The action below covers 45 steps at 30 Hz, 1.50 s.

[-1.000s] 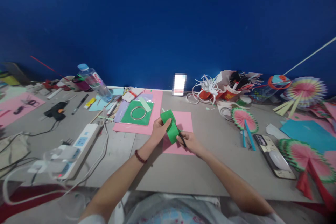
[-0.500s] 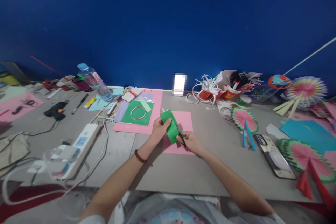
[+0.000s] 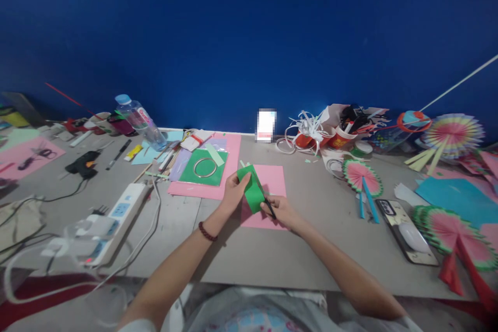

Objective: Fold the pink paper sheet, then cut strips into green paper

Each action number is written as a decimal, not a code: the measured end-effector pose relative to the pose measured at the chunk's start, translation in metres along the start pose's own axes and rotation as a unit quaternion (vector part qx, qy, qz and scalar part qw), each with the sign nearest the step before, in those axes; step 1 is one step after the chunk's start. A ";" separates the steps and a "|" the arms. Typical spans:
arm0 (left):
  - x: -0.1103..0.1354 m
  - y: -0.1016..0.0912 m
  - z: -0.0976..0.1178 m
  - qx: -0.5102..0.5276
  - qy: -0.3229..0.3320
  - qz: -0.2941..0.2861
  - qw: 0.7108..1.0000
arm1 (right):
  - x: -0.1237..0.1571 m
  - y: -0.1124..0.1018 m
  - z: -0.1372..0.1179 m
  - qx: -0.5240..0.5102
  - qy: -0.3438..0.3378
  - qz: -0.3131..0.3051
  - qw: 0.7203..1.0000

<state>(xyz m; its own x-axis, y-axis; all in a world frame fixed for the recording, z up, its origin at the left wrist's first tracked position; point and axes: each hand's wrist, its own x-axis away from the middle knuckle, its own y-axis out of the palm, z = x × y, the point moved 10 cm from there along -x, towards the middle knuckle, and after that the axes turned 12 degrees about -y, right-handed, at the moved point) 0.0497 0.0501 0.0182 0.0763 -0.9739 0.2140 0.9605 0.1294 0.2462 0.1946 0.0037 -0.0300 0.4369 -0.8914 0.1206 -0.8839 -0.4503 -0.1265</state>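
Observation:
My left hand [image 3: 232, 193] pinches the upper left edge of a folded green paper piece [image 3: 252, 190] and holds it above a pink sheet [image 3: 272, 181] on the table. My right hand [image 3: 280, 210] is closed around a small pair of black scissors [image 3: 270, 206], whose blades meet the lower right edge of the green paper. A red bead bracelet sits on my left wrist.
A green sheet with a metal ring [image 3: 205, 167] lies left of the hands. A power strip [image 3: 116, 214] with cables, a glue gun [image 3: 82, 164] and a water bottle [image 3: 140, 120] stand at the left. Paper fans [image 3: 362, 177], a phone [image 3: 406, 230] and red cups [image 3: 334, 138] crowd the right.
The green paper has turned slightly and dropped a little in my left hand. The scissors in my right hand have shifted a bit left along its edge.

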 end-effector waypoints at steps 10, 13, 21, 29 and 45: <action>0.003 0.005 0.004 0.001 -0.020 0.009 1.000 | -0.002 0.005 -0.022 -0.098 -0.034 0.013 0.994; 0.004 0.005 0.006 -0.007 -0.017 0.015 1.000 | -0.002 0.006 -0.024 -0.109 -0.028 0.014 0.994; 0.005 0.010 0.003 -0.014 -0.023 -0.010 1.000 | -0.001 0.006 -0.016 -0.102 -0.009 0.008 0.995; 0.009 0.012 0.004 -0.025 -0.017 -0.007 1.000 | -0.001 0.004 -0.007 -0.119 -0.003 0.025 0.993; 0.011 0.013 0.004 -0.036 -0.013 -0.007 0.999 | -0.002 0.002 -0.013 -0.099 -0.016 0.030 0.995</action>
<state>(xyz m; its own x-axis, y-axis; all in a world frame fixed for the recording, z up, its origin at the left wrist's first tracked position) 0.0617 0.0419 0.0278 0.0562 -0.9703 0.2351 0.9784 0.1004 0.1805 0.1904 0.0051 -0.0175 0.3850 -0.9188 0.0870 -0.9225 -0.3806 0.0639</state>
